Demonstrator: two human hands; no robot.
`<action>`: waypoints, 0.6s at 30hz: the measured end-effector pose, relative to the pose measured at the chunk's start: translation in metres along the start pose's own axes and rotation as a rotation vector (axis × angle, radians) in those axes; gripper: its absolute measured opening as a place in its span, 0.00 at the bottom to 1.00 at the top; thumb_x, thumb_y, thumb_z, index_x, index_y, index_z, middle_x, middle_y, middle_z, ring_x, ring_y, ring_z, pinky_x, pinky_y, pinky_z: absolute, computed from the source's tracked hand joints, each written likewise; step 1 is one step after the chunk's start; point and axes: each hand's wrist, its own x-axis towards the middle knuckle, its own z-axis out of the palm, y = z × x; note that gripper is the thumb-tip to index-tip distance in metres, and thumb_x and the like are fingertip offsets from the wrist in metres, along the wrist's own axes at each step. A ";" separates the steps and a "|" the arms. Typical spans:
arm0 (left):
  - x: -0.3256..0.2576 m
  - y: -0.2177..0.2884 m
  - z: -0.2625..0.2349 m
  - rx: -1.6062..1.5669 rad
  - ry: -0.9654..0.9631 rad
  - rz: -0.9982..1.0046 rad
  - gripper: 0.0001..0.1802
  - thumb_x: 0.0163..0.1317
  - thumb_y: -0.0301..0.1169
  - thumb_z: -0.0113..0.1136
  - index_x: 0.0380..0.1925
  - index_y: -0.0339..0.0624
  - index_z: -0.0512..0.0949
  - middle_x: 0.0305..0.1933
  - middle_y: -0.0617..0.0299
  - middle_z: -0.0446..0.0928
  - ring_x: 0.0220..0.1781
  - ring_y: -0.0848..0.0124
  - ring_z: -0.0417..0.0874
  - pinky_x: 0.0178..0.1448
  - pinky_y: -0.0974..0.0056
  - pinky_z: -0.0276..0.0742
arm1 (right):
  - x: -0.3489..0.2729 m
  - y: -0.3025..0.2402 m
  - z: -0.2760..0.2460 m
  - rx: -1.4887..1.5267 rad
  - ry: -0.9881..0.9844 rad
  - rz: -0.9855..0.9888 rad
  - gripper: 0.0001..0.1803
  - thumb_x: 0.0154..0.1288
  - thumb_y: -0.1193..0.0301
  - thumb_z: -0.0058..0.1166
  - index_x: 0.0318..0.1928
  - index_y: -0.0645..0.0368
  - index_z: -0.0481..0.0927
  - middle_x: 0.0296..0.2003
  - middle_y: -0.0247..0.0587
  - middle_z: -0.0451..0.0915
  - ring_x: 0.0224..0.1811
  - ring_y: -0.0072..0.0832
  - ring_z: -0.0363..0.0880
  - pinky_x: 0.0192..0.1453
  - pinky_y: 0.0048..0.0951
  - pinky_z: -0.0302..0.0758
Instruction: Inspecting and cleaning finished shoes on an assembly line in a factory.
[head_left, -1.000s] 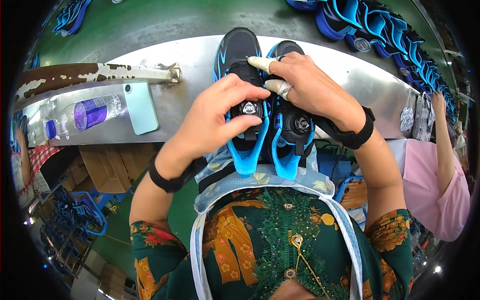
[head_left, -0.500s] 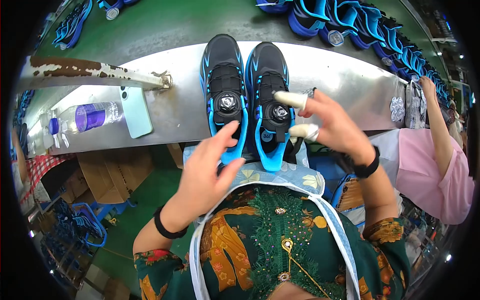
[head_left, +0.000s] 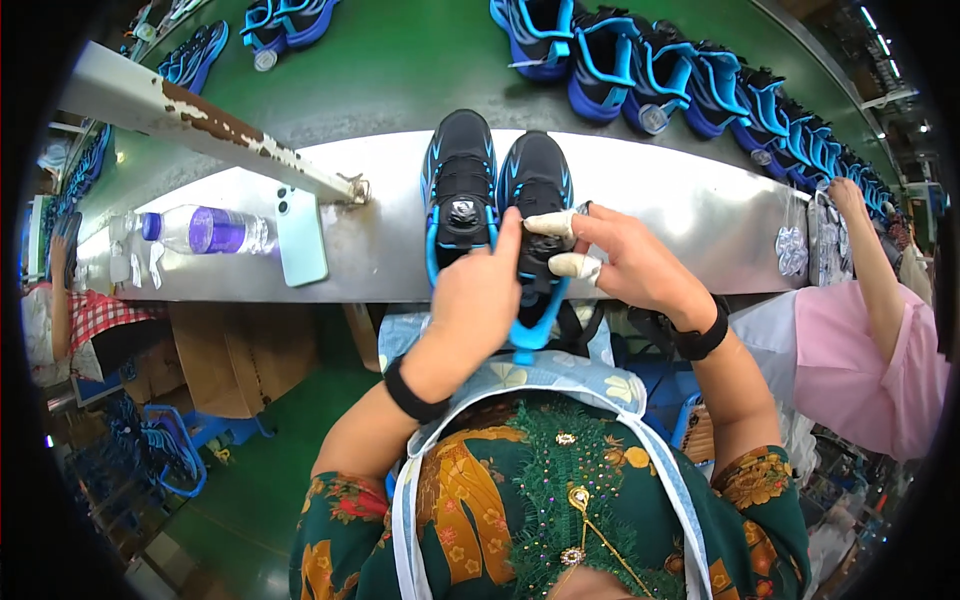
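Observation:
Two black sneakers with bright blue trim stand side by side before me, toes pointing away: a left shoe and a right shoe. A round lacing dial shows on the left one; fingers mostly cover the dial on the right one. My left hand reaches across the left shoe's heel, its index finger stretched to the right shoe's dial and its other fingers partly hidden. Pale finger covers wrap the thumb and index finger of my right hand, which are closed around that dial from the right.
A pale green phone and a purple-labelled bottle lie on the metal ledge. A chipped white post slants over its left part. More sneakers line the green surface beyond. A co-worker in pink is at right.
My left hand has moved right and forward, its index finger now at the right shoe's dial. My right fingers have closed in around that dial. The whole view has shifted slightly.

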 end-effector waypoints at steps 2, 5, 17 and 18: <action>-0.004 -0.014 -0.006 0.065 0.038 0.076 0.44 0.53 0.25 0.61 0.72 0.48 0.58 0.34 0.47 0.78 0.34 0.48 0.82 0.38 0.47 0.77 | 0.000 0.006 -0.006 0.039 0.054 -0.044 0.16 0.64 0.68 0.63 0.53 0.53 0.83 0.33 0.46 0.79 0.35 0.37 0.79 0.41 0.34 0.74; -0.029 -0.017 -0.023 -0.272 -0.008 0.203 0.35 0.57 0.25 0.60 0.67 0.45 0.66 0.42 0.43 0.78 0.44 0.51 0.82 0.50 0.56 0.78 | 0.016 0.007 -0.011 0.054 0.226 -0.097 0.13 0.64 0.69 0.63 0.48 0.56 0.84 0.30 0.45 0.80 0.32 0.35 0.79 0.40 0.32 0.74; -0.018 -0.053 -0.018 -1.652 -0.120 -0.446 0.20 0.73 0.36 0.52 0.49 0.25 0.75 0.47 0.47 0.81 0.50 0.55 0.86 0.33 0.67 0.84 | 0.089 -0.012 0.032 0.030 -0.191 -0.221 0.13 0.60 0.67 0.66 0.44 0.56 0.82 0.33 0.41 0.73 0.33 0.30 0.75 0.38 0.30 0.73; -0.018 -0.055 -0.017 -1.660 -0.123 -0.450 0.20 0.73 0.36 0.52 0.49 0.25 0.75 0.47 0.47 0.81 0.50 0.55 0.86 0.33 0.67 0.84 | 0.089 -0.014 0.031 0.028 -0.198 -0.215 0.13 0.60 0.67 0.66 0.44 0.56 0.82 0.33 0.41 0.73 0.33 0.30 0.75 0.38 0.30 0.73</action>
